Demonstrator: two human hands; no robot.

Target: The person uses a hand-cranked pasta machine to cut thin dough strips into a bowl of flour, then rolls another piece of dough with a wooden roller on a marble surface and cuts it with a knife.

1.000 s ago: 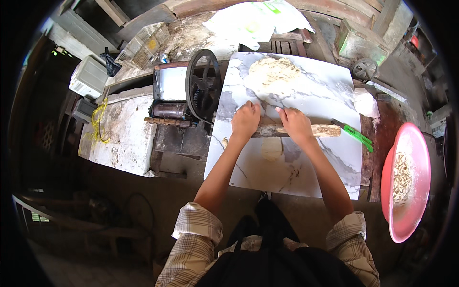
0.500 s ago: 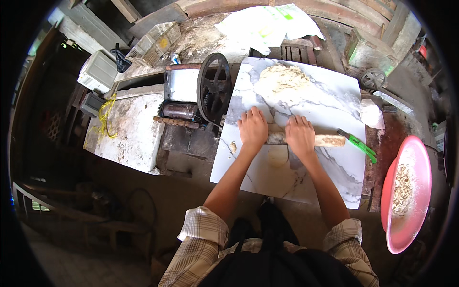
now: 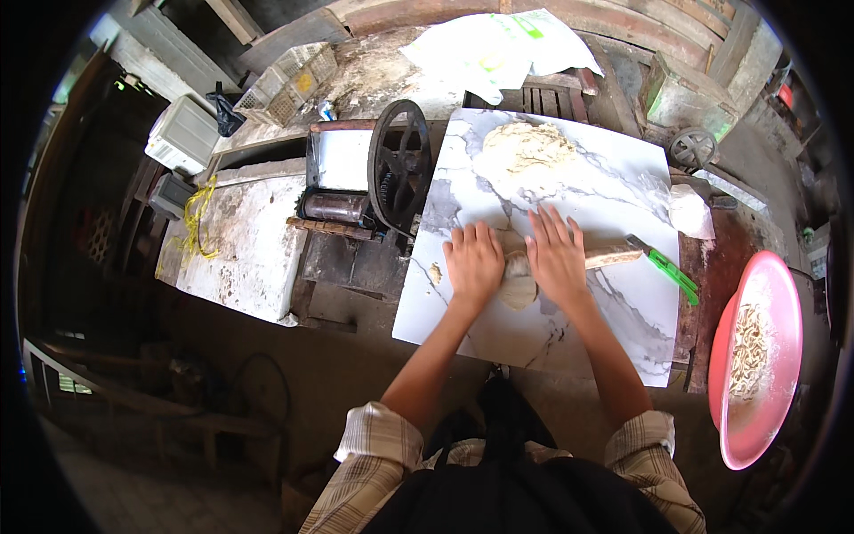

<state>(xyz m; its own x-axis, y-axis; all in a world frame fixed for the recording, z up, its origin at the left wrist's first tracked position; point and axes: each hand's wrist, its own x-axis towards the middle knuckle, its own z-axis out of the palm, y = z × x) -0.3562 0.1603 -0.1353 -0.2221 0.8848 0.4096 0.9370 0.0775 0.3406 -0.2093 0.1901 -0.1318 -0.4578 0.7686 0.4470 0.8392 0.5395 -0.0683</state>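
A wooden rolling pin [image 3: 614,257] lies crosswise over a small flattened piece of dough [image 3: 519,292] on a white marble-patterned board [image 3: 480,334]. My left hand [image 3: 474,265] rests palm down on its left part, the fingers stretched forward. My right hand [image 3: 558,258] presses flat on the pin farther right, fingers extended and a little apart. Both hands hide much of the pin; its bare right end shows. A large lump of dough [image 3: 529,147] sits at the far side of the board. Beside the pin's right end is a green utility knife [image 3: 672,274].
Left of the board stands a hand-cranked roller machine with a dark flywheel [image 3: 398,165]. At the right, a pink basin [image 3: 774,374] holds floury strips. A white sack [image 3: 503,49] lies at the back, and a small white bag [image 3: 691,212] touches the board's right edge.
My fingers have gone from curled over the rolling pin to stretched out across it. The left hand has come slightly nearer me, and more of the dough shows between the hands.
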